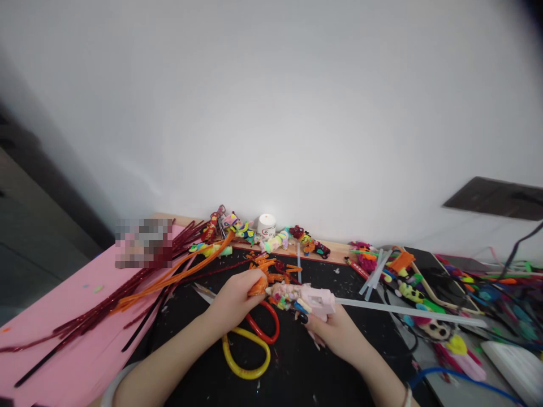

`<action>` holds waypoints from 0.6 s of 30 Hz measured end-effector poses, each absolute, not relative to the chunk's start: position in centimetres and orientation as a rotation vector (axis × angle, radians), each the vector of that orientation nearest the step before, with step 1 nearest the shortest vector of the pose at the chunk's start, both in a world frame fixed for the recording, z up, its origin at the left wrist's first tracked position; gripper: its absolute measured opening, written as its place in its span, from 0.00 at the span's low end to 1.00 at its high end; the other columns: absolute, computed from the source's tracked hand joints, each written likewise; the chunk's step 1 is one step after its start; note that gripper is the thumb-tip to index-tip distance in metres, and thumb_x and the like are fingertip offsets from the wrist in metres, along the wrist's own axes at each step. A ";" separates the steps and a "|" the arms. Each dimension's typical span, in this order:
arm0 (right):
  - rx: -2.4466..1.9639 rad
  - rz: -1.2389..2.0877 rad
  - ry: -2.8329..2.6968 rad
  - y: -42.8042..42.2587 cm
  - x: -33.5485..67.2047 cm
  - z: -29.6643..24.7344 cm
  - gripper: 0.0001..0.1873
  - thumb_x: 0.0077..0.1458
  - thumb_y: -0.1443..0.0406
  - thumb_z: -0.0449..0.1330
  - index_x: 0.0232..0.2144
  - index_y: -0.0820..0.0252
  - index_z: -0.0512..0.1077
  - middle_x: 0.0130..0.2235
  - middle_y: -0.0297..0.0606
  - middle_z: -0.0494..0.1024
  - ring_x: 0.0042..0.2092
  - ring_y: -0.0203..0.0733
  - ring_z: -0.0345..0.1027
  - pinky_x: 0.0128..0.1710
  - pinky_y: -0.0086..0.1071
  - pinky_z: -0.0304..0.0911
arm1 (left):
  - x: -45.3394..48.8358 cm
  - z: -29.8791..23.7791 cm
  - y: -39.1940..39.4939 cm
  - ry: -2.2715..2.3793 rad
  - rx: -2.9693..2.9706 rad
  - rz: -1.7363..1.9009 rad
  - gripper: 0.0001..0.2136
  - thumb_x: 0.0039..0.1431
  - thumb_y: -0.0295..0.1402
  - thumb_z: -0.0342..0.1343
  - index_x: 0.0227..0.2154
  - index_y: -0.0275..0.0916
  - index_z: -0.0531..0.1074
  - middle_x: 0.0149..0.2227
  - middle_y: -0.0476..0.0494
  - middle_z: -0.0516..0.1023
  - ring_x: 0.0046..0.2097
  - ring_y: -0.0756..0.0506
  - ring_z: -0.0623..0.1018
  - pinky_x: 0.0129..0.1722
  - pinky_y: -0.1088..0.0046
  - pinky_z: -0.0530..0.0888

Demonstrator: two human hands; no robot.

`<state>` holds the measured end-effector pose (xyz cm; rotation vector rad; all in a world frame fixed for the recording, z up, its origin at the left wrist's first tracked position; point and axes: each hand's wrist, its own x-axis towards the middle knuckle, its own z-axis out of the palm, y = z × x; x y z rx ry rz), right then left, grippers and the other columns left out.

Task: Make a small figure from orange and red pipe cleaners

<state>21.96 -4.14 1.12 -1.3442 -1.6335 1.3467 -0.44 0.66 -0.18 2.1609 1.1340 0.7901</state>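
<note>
My left hand (235,299) is closed around a small orange fuzzy piece (258,287) made of pipe cleaner. My right hand (330,332) grips a pink glue gun (314,298) decorated with small charms, its nozzle touching the orange piece. A clear glue stick (407,311) juts out of the gun's back toward the right. Both hands hover over a black mat (292,362).
Scissors with red and yellow handles (250,345) lie under my hands. Long red and orange pipe cleaners (139,288) spread over a pink sheet (63,339) at left. Small colourful craft figures (271,237) line the wall. Many craft bits, cables and a tablet (428,271) crowd the right.
</note>
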 end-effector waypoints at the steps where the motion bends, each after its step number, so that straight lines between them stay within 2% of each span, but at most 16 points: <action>1: -1.354 1.341 -1.634 -4.1 21.9 1.2 0.10 0.48 0.60 0.58 0.22 0.59 0.63 0.14 0.25 0.59 0.15 0.29 0.51 0.14 0.22 0.49 | -0.4 -0.2 0.7 1.130 2.158 0.790 0.06 0.55 0.26 0.49 0.24 0.39 0.59 0.27 0.52 0.65 0.30 0.50 0.66 0.32 0.75 0.62; 13: -1.431 1.230 -1.678 -4.1 22.3 0.9 0.05 0.48 0.64 0.57 0.25 0.60 0.66 0.15 0.25 0.61 0.16 0.29 0.52 0.15 0.23 0.51 | -0.3 0.2 0.5 1.156 2.173 0.750 0.09 0.59 0.33 0.49 0.25 0.39 0.60 0.27 0.52 0.65 0.30 0.50 0.65 0.31 0.75 0.61; 18: -1.398 1.143 -1.750 -4.0 22.5 0.8 0.08 0.49 0.63 0.56 0.22 0.59 0.65 0.14 0.26 0.61 0.16 0.29 0.53 0.15 0.22 0.50 | -0.3 0.3 0.5 1.151 2.169 0.746 0.09 0.59 0.34 0.48 0.25 0.39 0.60 0.27 0.52 0.64 0.30 0.50 0.65 0.31 0.75 0.61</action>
